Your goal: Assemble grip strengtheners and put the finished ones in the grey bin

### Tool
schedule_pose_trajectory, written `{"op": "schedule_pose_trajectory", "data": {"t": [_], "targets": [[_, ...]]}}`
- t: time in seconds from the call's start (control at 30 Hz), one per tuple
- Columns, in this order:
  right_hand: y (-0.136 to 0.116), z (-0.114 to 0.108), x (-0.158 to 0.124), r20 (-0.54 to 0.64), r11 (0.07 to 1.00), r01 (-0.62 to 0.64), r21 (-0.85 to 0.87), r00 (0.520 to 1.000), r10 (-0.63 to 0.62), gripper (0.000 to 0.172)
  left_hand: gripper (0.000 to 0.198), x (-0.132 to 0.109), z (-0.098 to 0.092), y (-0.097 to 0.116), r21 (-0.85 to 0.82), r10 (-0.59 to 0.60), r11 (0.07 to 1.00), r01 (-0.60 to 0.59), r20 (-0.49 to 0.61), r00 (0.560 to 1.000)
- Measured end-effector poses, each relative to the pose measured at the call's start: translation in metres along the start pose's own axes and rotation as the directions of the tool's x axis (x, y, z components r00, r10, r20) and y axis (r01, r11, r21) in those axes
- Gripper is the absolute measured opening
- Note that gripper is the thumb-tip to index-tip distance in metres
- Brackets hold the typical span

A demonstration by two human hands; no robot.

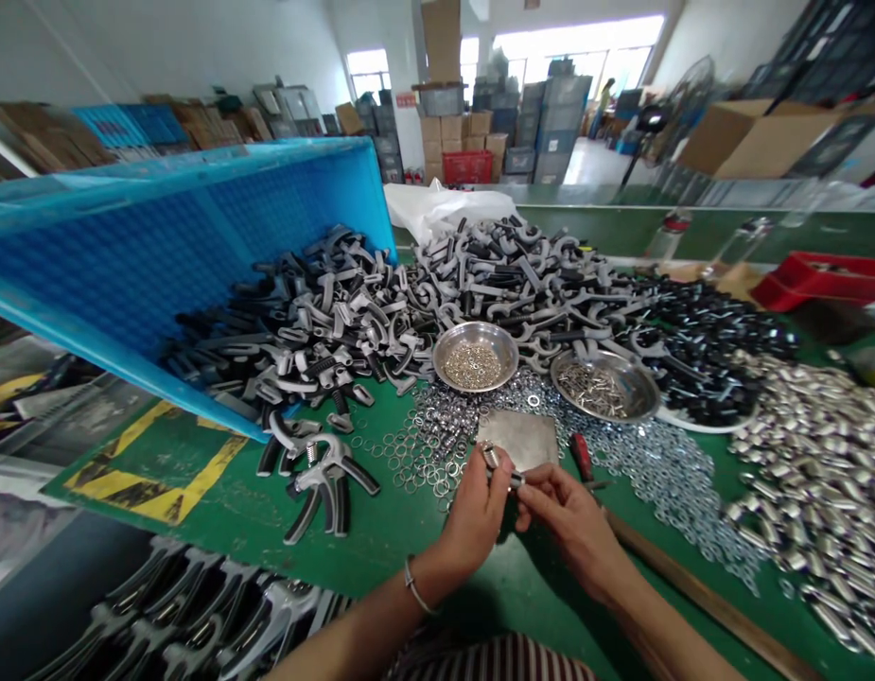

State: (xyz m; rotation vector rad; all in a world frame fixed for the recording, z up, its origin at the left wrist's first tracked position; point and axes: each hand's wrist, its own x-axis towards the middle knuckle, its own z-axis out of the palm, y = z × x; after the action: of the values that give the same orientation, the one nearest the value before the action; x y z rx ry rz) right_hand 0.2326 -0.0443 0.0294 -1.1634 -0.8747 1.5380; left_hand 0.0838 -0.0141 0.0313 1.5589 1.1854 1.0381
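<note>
My left hand (474,515), with a bracelet at its wrist, is closed around a small assembly with a shiny metal spring (490,456) at its top. Close on its right, my right hand (566,515) pinches the end of a small dark and silver part (515,481) that reaches across between the hands. Its inner end is hidden by the fingers. Both hands are above the green table, just in front of a flat metal plate (528,437).
Grey and black handles (352,312) spill from a blue crate (217,203). Metal bowls (475,390) (607,412) hold small parts. Rings, nuts and silver sleeves (827,445) cover the right side, near a red-handled screwdriver (581,454) and a wooden bar (699,586). Assembled clamps (327,482) lie left.
</note>
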Motion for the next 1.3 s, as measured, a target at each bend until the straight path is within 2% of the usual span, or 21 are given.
{"op": "schedule_pose_trajectory", "data": {"t": [0.07, 0.13, 0.17, 0.23, 0.3, 0.33, 0.4, 0.43, 0.5, 0.6, 0.7, 0.87, 1.0, 1.17, 1.3], "targets": [[0.000, -0.004, -0.004, -0.019, 0.933, 0.205, -0.295, 0.975, -0.220, 0.015, 0.025, -0.003, 0.003, 0.005, -0.053, -0.018, 0.998, 0.018, -0.005, 1.000], [0.002, -0.008, -0.009, 0.080, 0.724, 0.401, -0.561, 0.897, -0.436, 0.014, 0.025, -0.007, 0.005, 0.008, -0.106, -0.033, 0.994, 0.035, 0.020, 0.999], [0.004, -0.010, -0.010, 0.167, 0.593, 0.472, -0.653, 0.853, -0.495, 0.019, 0.026, -0.008, 0.006, 0.008, -0.121, -0.051, 0.991, 0.055, 0.035, 0.998], [0.005, -0.018, -0.012, 0.337, 0.367, 0.543, -0.755, 0.802, -0.493, 0.030, 0.026, -0.008, 0.007, 0.005, -0.127, -0.101, 0.986, 0.107, 0.056, 0.993], [0.001, -0.034, -0.009, 0.449, 0.228, 0.551, -0.803, 0.810, -0.377, 0.039, 0.029, -0.003, 0.007, -0.001, -0.132, -0.148, 0.979, 0.153, 0.052, 0.988], [-0.005, -0.047, -0.006, 0.451, 0.178, 0.520, -0.835, 0.834, -0.319, 0.040, 0.031, 0.000, 0.007, -0.003, -0.146, -0.166, 0.974, 0.172, 0.050, 0.985], [-0.024, -0.086, 0.005, 0.335, 0.095, 0.373, -0.923, 0.900, -0.278, 0.037, 0.036, 0.009, 0.006, -0.007, -0.198, -0.203, 0.958, 0.209, 0.048, 0.978], [-0.038, -0.112, 0.014, 0.163, 0.049, 0.191, -0.980, 0.925, -0.343, 0.030, 0.038, 0.014, 0.006, -0.008, -0.224, -0.221, 0.948, 0.225, 0.045, 0.974], [-0.067, -0.168, 0.034, -0.063, 0.027, -0.057, -0.998, 0.892, -0.447, 0.034, 0.041, 0.021, 0.008, -0.008, -0.260, -0.248, 0.933, 0.251, 0.043, 0.968], [-0.100, -0.241, 0.069, -0.229, -0.011, -0.266, -0.964, 0.849, -0.476, 0.029, 0.043, 0.026, 0.016, -0.007, -0.260, -0.287, 0.919, 0.297, 0.078, 0.955], [-0.107, -0.277, 0.100, -0.298, -0.066, -0.356, -0.932, 0.857, -0.420, 0.023, 0.044, 0.024, 0.026, -0.009, -0.241, -0.293, 0.915, 0.323, 0.150, 0.944], [-0.098, -0.282, 0.130, -0.377, -0.140, -0.432, -0.891, 0.876, -0.302, 0.035, 0.042, 0.022, 0.032, -0.010, -0.200, -0.291, 0.924, 0.325, 0.182, 0.939], [-0.103, -0.276, 0.138, -0.465, -0.137, -0.508, -0.851, 0.848, -0.256, 0.035, 0.041, 0.021, 0.030, -0.006, -0.193, -0.277, 0.929, 0.316, 0.204, 0.939], [-0.114, -0.264, 0.135, -0.500, -0.030, -0.525, -0.851, 0.825, -0.264, 0.036, 0.043, 0.016, 0.025, 0.000, -0.230, -0.246, 0.927, 0.295, 0.217, 0.945], [-0.128, -0.253, 0.106, -0.443, 0.129, -0.428, -0.894, 0.811, -0.382, 0.034, 0.040, 0.013, 0.013, -0.002, -0.255, -0.247, 0.926, 0.279, 0.150, 0.957]]}}
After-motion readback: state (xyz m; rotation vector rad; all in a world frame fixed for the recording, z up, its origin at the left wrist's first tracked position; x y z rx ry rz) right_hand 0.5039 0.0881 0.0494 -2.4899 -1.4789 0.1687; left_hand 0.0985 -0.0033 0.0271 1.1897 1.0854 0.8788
